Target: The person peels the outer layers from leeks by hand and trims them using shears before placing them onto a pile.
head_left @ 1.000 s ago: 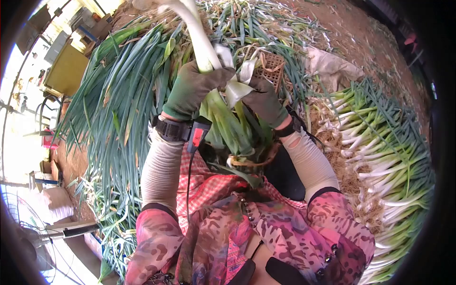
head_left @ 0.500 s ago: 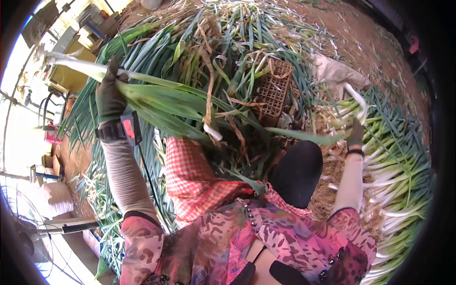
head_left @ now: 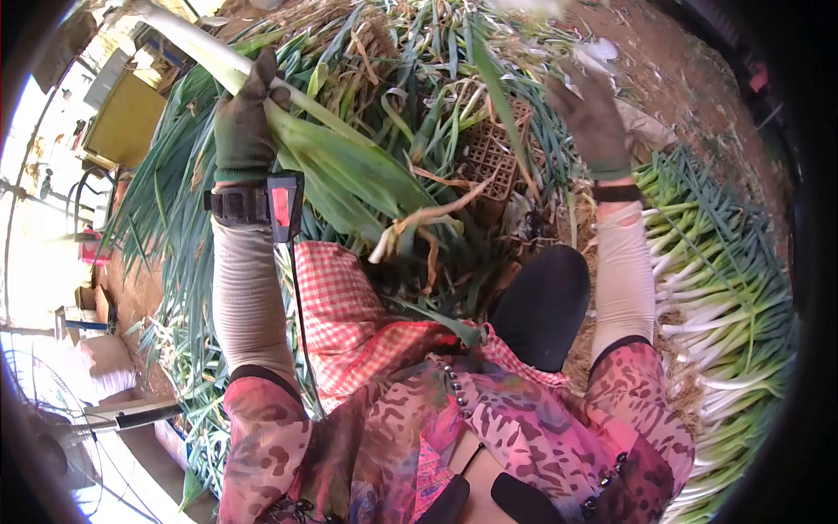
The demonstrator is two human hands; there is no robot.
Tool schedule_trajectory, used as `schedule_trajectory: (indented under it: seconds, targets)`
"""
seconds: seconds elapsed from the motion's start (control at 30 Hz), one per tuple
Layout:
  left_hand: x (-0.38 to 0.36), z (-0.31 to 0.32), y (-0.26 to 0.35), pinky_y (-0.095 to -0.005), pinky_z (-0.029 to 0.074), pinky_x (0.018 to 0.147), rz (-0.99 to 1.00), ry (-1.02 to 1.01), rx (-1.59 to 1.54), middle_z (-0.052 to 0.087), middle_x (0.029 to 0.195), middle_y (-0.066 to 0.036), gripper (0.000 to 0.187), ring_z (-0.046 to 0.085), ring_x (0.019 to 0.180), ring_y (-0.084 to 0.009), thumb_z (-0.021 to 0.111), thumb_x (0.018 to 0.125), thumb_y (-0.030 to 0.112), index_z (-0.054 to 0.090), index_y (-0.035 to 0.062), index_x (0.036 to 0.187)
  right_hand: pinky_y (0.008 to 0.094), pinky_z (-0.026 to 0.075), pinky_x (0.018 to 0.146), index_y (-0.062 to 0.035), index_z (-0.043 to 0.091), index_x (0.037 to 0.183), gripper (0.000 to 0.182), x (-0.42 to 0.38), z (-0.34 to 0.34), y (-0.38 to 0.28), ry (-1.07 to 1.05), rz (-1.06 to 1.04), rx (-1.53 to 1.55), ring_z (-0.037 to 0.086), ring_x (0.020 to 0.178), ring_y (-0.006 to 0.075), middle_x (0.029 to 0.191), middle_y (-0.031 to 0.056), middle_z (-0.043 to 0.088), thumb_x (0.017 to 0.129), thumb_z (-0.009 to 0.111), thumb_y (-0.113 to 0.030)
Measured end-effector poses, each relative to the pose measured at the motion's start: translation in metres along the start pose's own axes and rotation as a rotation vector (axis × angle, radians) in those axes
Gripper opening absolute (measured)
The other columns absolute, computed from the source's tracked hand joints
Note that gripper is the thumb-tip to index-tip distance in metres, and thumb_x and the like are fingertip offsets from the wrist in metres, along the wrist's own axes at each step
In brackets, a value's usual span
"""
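My left hand (head_left: 249, 122), in a dark glove, is closed around a thick green onion (head_left: 349, 166). Its white stalk points to the upper left, and its broad leaves hang toward my lap with a dry, withered leaf (head_left: 428, 218) among them. My right hand (head_left: 589, 122), also gloved, is raised at the upper right with its fingers apart and nothing visible in them. To its left a loose green leaf (head_left: 499, 96) stands out above the pile, partly blurred. A whitish blurred piece (head_left: 532, 7) shows at the top edge.
A large heap of untrimmed green onions (head_left: 175, 183) lies ahead and left. Cleaned ones form a long row (head_left: 716, 323) on the right. A brown plastic crate (head_left: 493, 166) sits among scraps. A fan (head_left: 65, 437) stands at lower left, and a yellow box (head_left: 127, 113) behind.
My right hand has moved up and forward from beside the row, its fingers now apart. My left hand has shifted up and right, still holding the green onion.
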State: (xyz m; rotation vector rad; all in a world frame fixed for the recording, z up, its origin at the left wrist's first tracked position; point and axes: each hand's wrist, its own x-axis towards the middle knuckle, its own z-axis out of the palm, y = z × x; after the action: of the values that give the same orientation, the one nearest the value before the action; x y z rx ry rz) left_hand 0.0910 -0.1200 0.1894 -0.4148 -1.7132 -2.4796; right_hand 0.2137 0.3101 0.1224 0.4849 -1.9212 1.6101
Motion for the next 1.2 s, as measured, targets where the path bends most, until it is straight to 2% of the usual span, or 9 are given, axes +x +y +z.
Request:
schedule_trajectory:
  seconds: [0.17,0.23,0.47,0.57,0.67,0.7,0.8,0.83,1.2]
  targets:
    - [0.006,0.051,0.05,-0.0251,0.049,0.06,0.183,0.023,0.286,0.064,0.085,-0.007,0.038,0.059,0.07,-0.0127,0.061,0.096,0.027,0.064,-0.0033,0.118,0.0317,0.049,0.09,-0.0042,0.061,0.117,0.033,-0.065,0.173,-0.024,-0.757,0.283,0.228,0.062,0.1,0.021,0.102,0.0045,0.065,0.091,0.063,-0.026]
    - [0.029,0.043,0.071,-0.0245,0.049,0.061,0.271,-0.083,0.253,0.062,0.08,-0.003,0.035,0.057,0.067,-0.0109,0.069,0.09,0.03,0.067,0.0008,0.109,0.0352,0.049,0.086,-0.0048,0.059,0.124,0.047,-0.176,0.226,0.061,-1.049,-0.054,-0.425,0.066,0.092,0.0262,0.098,0.0133,0.068,0.084,0.068,-0.029]
    - [0.048,0.032,0.167,-0.0239,0.049,0.067,0.253,-0.132,0.376,0.063,0.091,-0.004,0.045,0.059,0.079,-0.0117,0.066,0.093,0.032,0.059,0.0005,0.125,0.0417,0.05,0.083,-0.0095,0.069,0.106,0.025,-0.213,0.187,0.071,-1.429,0.217,-0.47,0.065,0.086,0.0267,0.088,0.0135,0.067,0.088,0.06,-0.024]
    - [0.024,0.041,0.143,-0.0253,0.051,0.064,0.253,-0.296,0.332,0.066,0.099,-0.007,0.041,0.062,0.078,-0.0125,0.056,0.097,0.033,0.062,0.0004,0.122,0.0335,0.051,0.081,-0.0054,0.066,0.102,0.025,-0.101,0.155,-0.031,-0.469,0.34,-0.002,0.067,0.088,0.0246,0.094,0.0127,0.067,0.09,0.065,-0.027]
    - [0.012,0.065,0.098,-0.0275,0.055,0.06,-0.153,-0.207,0.683,0.07,0.096,-0.01,0.041,0.066,0.075,-0.0149,0.059,0.095,0.029,0.06,-0.0007,0.124,0.0294,0.051,0.08,-0.0018,0.063,0.116,0.036,-0.051,0.143,-0.076,-0.197,0.14,-0.1,0.063,0.089,0.0154,0.1,0.0098,0.066,0.09,0.068,-0.026]
    - [0.004,0.071,0.077,-0.0286,0.055,0.059,0.348,-0.524,1.192,0.07,0.089,-0.009,0.037,0.066,0.068,-0.0171,0.061,0.093,0.026,0.061,-0.0023,0.117,0.028,0.051,0.075,-0.0013,0.062,0.117,0.037,-0.043,0.145,-0.072,-0.183,0.113,-0.113,0.063,0.084,0.0137,0.097,0.0083,0.066,0.091,0.068,-0.027]
    - [-0.046,0.132,0.046,-0.0297,0.056,0.058,-0.155,-0.56,0.242,0.067,0.095,-0.009,0.038,0.064,0.068,-0.0156,0.062,0.093,0.025,0.057,-0.0041,0.118,0.0255,0.05,0.063,0.0003,0.061,0.117,0.039,-0.031,0.143,-0.076,-0.258,0.371,-0.015,0.063,0.072,0.0115,0.087,0.0059,0.066,0.092,0.066,-0.03]
    - [-0.046,0.124,0.028,-0.0274,0.055,0.063,0.199,-0.75,0.546,0.064,0.102,-0.009,0.035,0.064,0.074,-0.0131,0.057,0.097,0.025,0.057,-0.0025,0.119,0.0257,0.05,0.061,0.0007,0.062,0.115,0.04,-0.034,0.138,-0.084,-0.355,0.686,0.12,0.063,0.07,0.0128,0.084,0.0065,0.066,0.092,0.066,-0.032]
    - [-0.077,0.133,-0.085,-0.0235,0.048,0.091,-0.589,-0.752,-0.238,0.058,0.122,-0.011,0.039,0.058,0.108,-0.0164,0.049,0.101,0.016,0.046,-0.0088,0.131,0.0218,0.048,0.049,-0.0005,0.061,0.115,0.026,-0.035,0.103,-0.08,0.055,0.508,0.165,0.059,0.055,0.0073,0.075,0.0029,0.063,0.098,0.049,-0.015]
